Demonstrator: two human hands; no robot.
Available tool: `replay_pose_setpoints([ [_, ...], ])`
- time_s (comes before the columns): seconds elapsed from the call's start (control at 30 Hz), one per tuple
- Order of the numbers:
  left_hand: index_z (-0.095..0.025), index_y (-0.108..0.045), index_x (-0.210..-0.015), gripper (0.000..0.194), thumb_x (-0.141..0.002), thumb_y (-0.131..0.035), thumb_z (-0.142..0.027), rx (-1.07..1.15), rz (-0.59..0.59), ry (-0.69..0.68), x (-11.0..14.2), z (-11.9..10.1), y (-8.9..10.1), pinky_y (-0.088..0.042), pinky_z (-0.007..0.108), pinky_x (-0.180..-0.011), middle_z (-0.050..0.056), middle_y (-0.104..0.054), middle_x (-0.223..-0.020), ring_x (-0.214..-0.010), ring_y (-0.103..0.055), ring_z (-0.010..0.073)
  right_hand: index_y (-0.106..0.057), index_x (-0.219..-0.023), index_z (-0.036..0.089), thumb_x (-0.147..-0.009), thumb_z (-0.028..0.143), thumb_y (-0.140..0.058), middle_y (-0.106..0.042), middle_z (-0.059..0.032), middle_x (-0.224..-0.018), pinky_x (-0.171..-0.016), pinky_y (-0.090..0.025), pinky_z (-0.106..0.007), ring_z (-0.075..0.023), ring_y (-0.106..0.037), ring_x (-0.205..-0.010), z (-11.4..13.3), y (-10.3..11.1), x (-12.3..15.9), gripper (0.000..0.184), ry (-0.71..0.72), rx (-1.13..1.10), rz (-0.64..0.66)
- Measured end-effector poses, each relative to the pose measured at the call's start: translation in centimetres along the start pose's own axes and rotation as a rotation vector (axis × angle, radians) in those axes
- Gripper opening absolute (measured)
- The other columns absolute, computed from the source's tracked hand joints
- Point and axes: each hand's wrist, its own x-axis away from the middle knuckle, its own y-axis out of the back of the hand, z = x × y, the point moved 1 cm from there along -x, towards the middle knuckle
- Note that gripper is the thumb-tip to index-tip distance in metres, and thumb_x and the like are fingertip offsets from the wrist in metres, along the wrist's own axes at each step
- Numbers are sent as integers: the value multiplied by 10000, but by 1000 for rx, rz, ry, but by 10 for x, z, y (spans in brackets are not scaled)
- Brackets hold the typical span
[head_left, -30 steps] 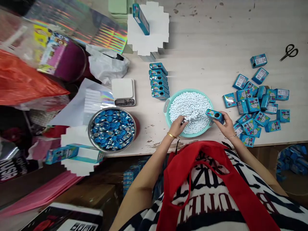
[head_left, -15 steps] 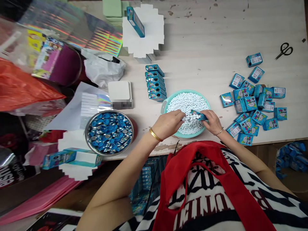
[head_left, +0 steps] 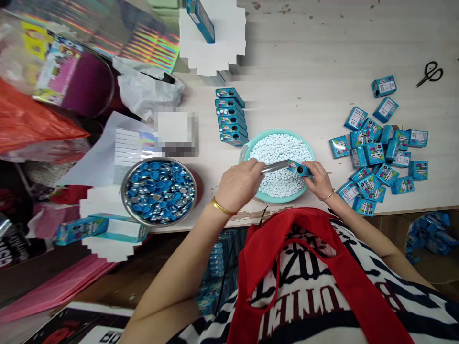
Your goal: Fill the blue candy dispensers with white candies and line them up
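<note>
My left hand [head_left: 241, 185] is closed around a narrow metal scoop [head_left: 275, 167], whose far end meets a small blue candy box [head_left: 297, 168]. My right hand [head_left: 318, 179] grips that box by its right end, and a dark round hole shows on it. Both hands are over a mint-green bowl [head_left: 247, 149] full of small white candies [head_left: 281, 148]. Whether candies lie in the scoop I cannot tell. Behind the bowl, to the left, several blue boxes [head_left: 231, 117] stand in a row with their holes upward; white candies show in some.
A metal bowl of blue-and-silver caps [head_left: 159, 191] stands left. Loose blue boxes [head_left: 375, 154] lie scattered at right, with black scissors [head_left: 430, 74] beyond. Stacked white card pieces [head_left: 225, 28] bear an upright blue box. A plastic bag [head_left: 150, 91] lies at back left.
My left hand has shifted slightly left, and the metal scoop now shows, its end against the box. The box in my right hand has turned so its hole shows. The view has shifted slightly.
</note>
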Motion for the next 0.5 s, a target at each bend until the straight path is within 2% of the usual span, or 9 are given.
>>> replay_pose_setpoints([
  [0.1,-214,-593,-1040,149,-896,-574,-250,-32,77,164,9,46,-48,-484,392,-740,105,-608,-1008,-933,-607,300,-549,-1294,278,-916,280,-569,-648,-93,-1198,-983,-519,-481,-286,-612,-1122,-5,9,2,379,-64,-33,-77],
  [0.17,-193,-591,-1038,144,-903,-545,-214,-30,148,239,5,60,-86,-485,398,-753,129,-616,-1039,-955,-602,306,-559,-1266,265,-920,314,-593,-649,-97,-1166,-951,-535,-457,-274,-627,-1087,-7,15,2,351,-99,-45,-124],
  [0.23,-185,-590,-1050,163,-921,-491,-175,27,164,264,-8,55,-121,-487,394,-796,142,-618,-1079,-1001,-593,296,-568,-1238,253,-917,350,-615,-655,-94,-1143,-933,-542,-441,-265,-636,-1062,-8,20,3,338,-122,-43,-152],
  [0.33,-179,-590,-1070,218,-929,-431,-127,165,126,239,-39,26,-158,-478,384,-863,150,-614,-1121,-1070,-580,283,-577,-1216,253,-911,394,-629,-666,-83,-1121,-926,-543,-430,-257,-640,-1044,-8,24,5,340,-165,-37,-170],
  [0.43,-165,-579,-1111,238,-930,-429,-131,239,103,209,-58,4,-174,-471,385,-906,161,-604,-1178,-1125,-570,286,-577,-1219,253,-904,413,-636,-665,-81,-1124,-935,-535,-429,-258,-635,-1052,-9,23,8,358,-201,-54,-176],
  [0.5,-169,-562,-1153,240,-937,-457,-170,279,92,185,-57,4,-174,-468,370,-929,145,-601,-1207,-1126,-574,267,-576,-1222,251,-901,408,-639,-661,-83,-1131,-941,-530,-431,-260,-631,-1059,-9,22,10,363,-211,-69,-176],
])
